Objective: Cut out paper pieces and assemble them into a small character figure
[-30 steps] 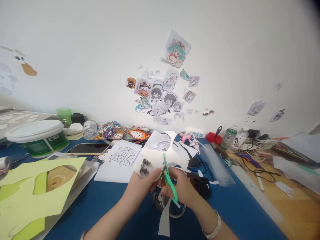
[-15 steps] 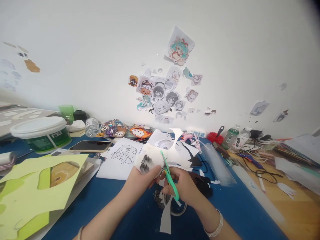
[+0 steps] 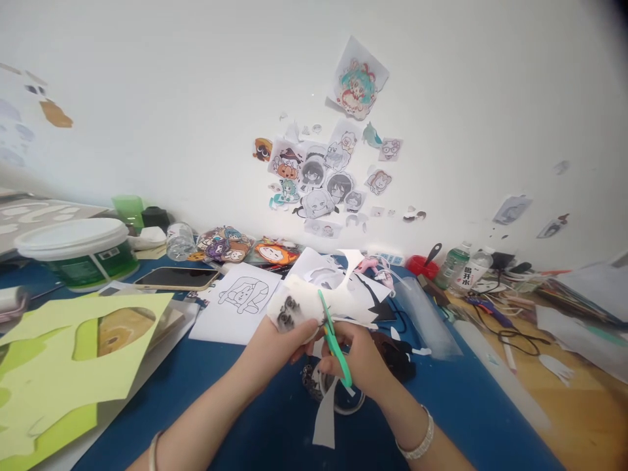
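Note:
My left hand (image 3: 287,337) pinches a white sheet of paper (image 3: 305,301) with a dark grey printed figure on its left part. My right hand (image 3: 360,358) is closed round the handles of green scissors (image 3: 337,353). Their blades lie against the paper, just right of my left thumb. A narrow white paper strip (image 3: 324,415) hangs below my hands. Under them lies a round ring-shaped thing (image 3: 350,409), partly hidden. Just behind the held sheet are more cut papers, and a line drawing of a character (image 3: 243,294) lies to the left.
Yellow cut-out sheets (image 3: 63,379) cover the left front. Behind them stand a white-lidded tub (image 3: 73,245) and a phone (image 3: 176,278). Bottles (image 3: 456,265), a red container (image 3: 422,265) and cables (image 3: 510,337) sit on the right. Paper figures (image 3: 314,173) are stuck to the wall.
The view has shifted slightly. My left hand keeps its grip on the paper and my right hand on the scissors, with the blades still at nearly the same place on the sheet.

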Tool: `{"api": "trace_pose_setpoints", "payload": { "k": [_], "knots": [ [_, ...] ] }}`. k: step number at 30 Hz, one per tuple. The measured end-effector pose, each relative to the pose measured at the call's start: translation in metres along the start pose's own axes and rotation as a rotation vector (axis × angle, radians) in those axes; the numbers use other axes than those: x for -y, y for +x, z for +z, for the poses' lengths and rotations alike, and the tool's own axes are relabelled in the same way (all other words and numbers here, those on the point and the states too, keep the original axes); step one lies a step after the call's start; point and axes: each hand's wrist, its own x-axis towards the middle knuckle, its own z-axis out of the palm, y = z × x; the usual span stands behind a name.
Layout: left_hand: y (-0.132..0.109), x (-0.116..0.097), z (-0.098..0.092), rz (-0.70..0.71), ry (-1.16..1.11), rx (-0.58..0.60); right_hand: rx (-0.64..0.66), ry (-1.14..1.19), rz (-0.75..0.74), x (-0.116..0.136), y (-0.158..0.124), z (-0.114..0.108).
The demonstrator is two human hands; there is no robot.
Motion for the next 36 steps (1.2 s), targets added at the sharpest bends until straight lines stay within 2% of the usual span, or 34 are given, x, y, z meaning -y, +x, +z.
{"api": "trace_pose_setpoints", "payload": {
  "k": [8,16,21,25,28,31,33,36],
  "knots": [
    [-0.002,-0.002,0.000,0.006,-0.007,-0.066,-0.074,0.081,0.101,-0.006,0.002,0.004],
    [-0.004,0.001,0.009,-0.002,-0.035,-0.046,-0.009,0.146,-0.036,0.005,0.004,0.005],
    [-0.006,0.002,0.012,-0.004,-0.078,-0.086,0.001,0.205,-0.025,0.006,0.003,0.007],
    [-0.006,0.004,0.011,-0.006,-0.037,-0.068,-0.030,0.139,-0.033,0.001,0.003,0.004],
    [-0.005,0.002,0.006,0.051,-0.029,-0.069,-0.023,0.064,-0.049,0.001,0.003,-0.006],
    [-0.004,-0.004,-0.006,0.136,-0.122,-0.025,0.050,0.012,-0.021,0.001,0.003,-0.020],
    [-0.003,-0.011,-0.017,0.108,-0.161,0.029,0.126,-0.034,0.006,0.000,0.002,-0.027],
    [0.000,-0.020,-0.029,-0.033,-0.060,0.114,0.208,-0.105,0.048,-0.004,0.002,-0.032]
  ]
}}
